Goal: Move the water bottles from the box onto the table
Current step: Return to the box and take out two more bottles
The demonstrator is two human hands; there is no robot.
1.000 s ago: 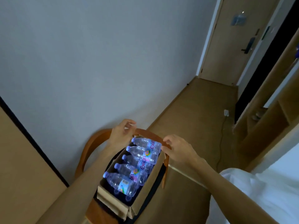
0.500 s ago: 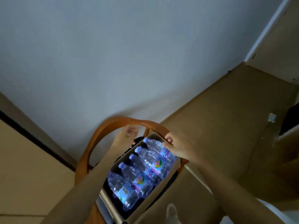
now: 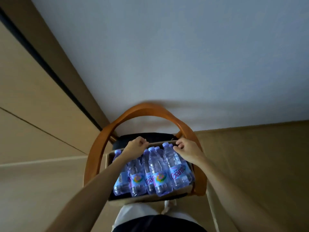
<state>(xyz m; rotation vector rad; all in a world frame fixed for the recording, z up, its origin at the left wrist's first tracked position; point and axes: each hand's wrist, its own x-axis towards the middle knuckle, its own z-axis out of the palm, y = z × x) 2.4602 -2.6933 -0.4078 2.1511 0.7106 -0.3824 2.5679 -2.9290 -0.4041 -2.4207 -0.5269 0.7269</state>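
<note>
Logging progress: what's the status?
Both hands, left and right, grip far edge of box. Bottles all inside, box on chair. No table visible.

Water bottles [image 3: 157, 171] lie side by side in the box [image 3: 148, 198], which sits on a chair [image 3: 143, 111] against the wall [image 3: 167, 56].

The water bottles [image 3: 175, 166] carry labels reading "Ganten", partly hidden
</note>
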